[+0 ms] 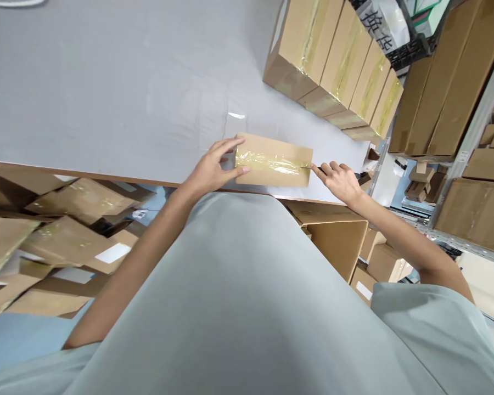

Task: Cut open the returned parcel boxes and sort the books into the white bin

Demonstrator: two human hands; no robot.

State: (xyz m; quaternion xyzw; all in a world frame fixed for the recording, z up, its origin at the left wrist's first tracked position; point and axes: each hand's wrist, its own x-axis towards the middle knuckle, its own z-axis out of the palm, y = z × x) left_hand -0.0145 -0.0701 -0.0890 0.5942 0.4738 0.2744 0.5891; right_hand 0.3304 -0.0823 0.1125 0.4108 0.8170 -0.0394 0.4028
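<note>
A small cardboard box [267, 145] lies near the front edge of the grey table, with shiny clear tape [271, 163] running along its top. My left hand [212, 167] grips the box's left end, thumb on the near side and fingers at the far corner. At the right end, my right hand [337, 181] is closed around a thin dark blade-like tool [306, 167]. Its tip touches the tape by the box's right edge; most of the tool is hidden in my fingers. The index finger points along it.
Several larger taped boxes [333, 60] stand in a row at the table's back right. Shelving [456, 159] with cartons rises on the right. An open carton [337, 241] sits below the table edge. Piled boxes [74, 241] fill the lower left. A black crate [411, 55] is behind.
</note>
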